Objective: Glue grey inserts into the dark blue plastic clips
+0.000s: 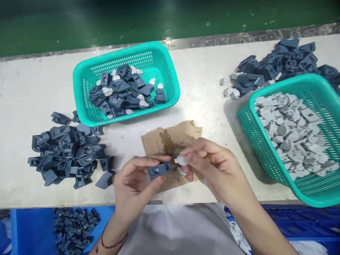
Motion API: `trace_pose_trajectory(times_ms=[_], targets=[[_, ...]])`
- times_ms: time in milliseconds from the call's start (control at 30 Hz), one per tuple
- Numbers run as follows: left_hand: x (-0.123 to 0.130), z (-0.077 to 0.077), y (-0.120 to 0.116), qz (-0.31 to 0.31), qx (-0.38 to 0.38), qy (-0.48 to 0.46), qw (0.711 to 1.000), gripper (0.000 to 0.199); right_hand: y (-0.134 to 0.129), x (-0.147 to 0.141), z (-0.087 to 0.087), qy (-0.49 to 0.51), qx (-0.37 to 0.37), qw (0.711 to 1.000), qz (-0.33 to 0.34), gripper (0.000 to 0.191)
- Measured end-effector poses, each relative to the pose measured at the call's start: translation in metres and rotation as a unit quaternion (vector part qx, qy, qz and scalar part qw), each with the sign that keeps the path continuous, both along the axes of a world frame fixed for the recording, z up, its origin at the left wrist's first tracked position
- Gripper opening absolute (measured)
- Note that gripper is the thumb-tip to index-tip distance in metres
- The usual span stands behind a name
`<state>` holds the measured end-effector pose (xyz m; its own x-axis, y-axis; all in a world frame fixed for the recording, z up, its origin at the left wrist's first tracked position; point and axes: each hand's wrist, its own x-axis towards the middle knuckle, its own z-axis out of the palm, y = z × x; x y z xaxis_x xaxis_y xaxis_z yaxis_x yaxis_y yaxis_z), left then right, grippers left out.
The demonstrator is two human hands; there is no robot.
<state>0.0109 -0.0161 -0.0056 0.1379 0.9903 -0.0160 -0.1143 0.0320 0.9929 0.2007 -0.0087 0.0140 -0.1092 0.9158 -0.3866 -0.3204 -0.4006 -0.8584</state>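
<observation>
Over a stained piece of brown cardboard [180, 132], my left hand [135, 184] pinches a dark blue-grey plastic piece [159, 170] with recesses facing up. To its right, my right hand [212, 166] grips a small light grey plastic piece [181, 160] between thumb and fingers. The grey piece points toward one end of the dark piece, with a small gap between them. Another small whitish piece [181, 171] shows just below my right fingertips; part of it is hidden. A dark wet patch [168, 141] marks the cardboard behind my hands.
A green basket [79, 76] holds dark pieces with grey ones attached or among them. Dark pieces [69, 152] are heaped at left, more [281, 58] at back right. A second green basket [244, 120] is full of grey pieces. Below the table's edge sits a blue bin [32, 230].
</observation>
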Motion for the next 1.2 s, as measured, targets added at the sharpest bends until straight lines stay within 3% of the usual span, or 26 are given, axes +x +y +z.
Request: trace_pose_trajectory(times_ms=[167, 300, 500, 600, 800, 933, 1067, 1200], targets=[[0.005, -0.007, -0.008, 0.052, 0.065, 0.081, 0.993, 0.037, 0.002, -0.003, 0.002, -0.011, -0.014, 1.0, 0.002, 0.028], [0.005, -0.01, -0.013, 0.043, 0.088, 0.112, 0.989, 0.041, 0.006, -0.005, 0.005, -0.072, 0.007, 0.997, 0.004, 0.033], [0.003, -0.012, -0.013, 0.031, 0.097, 0.13, 0.986, 0.039, 0.005, -0.004, 0.004, -0.127, 0.037, 0.991, 0.017, 0.022], [0.003, -0.012, -0.012, 0.027, 0.119, 0.155, 0.98, 0.042, 0.003, -0.002, 0.005, -0.185, 0.068, 0.979, 0.044, 0.019], [0.003, -0.013, -0.011, 0.006, 0.169, 0.219, 0.961, 0.043, 0.003, 0.003, 0.007, -0.323, 0.184, 0.923, 0.098, 0.022], [0.003, -0.013, -0.012, 0.017, 0.162, 0.209, 0.964, 0.037, 0.004, 0.002, 0.002, -0.29, 0.185, 0.935, 0.089, 0.021], [-0.001, 0.009, -0.006, -0.067, 0.065, 0.176, 0.98, 0.034, 0.002, 0.003, 0.004, -0.199, 0.139, 0.967, 0.078, 0.016], [-0.009, 0.042, 0.009, -0.226, 0.005, 0.293, 0.929, 0.03, -0.003, 0.009, 0.012, -0.184, 0.166, 0.964, 0.1, 0.009]])
